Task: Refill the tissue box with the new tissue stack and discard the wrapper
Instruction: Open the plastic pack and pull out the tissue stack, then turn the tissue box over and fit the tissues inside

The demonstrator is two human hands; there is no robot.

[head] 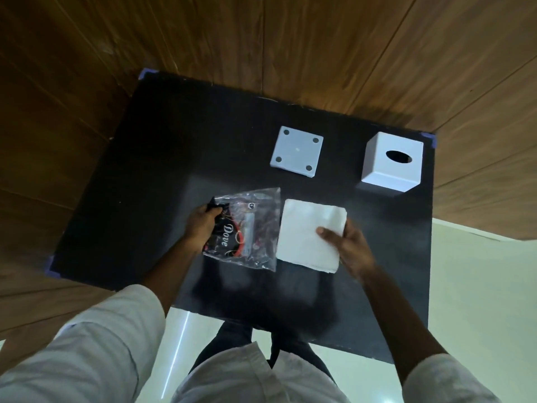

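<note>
A white tissue stack [308,231] is out of its wrapper, just above the black table, and my right hand [348,245] grips its near right edge with the thumb on top. Left of it, my left hand [203,222] pinches the left end of the clear plastic wrapper [250,228] with black and red print. The white cube tissue box [392,165] stands at the far right with its oval slot facing up. Its flat white base panel [297,151], with a round pad at each corner, lies separately to the left of the box.
The black table [162,158] has blue tape at its corners and sits against a wood-panelled wall [261,39]. Pale floor [479,286] shows to the right and below. My white sleeves and dark trousers fill the bottom of the view.
</note>
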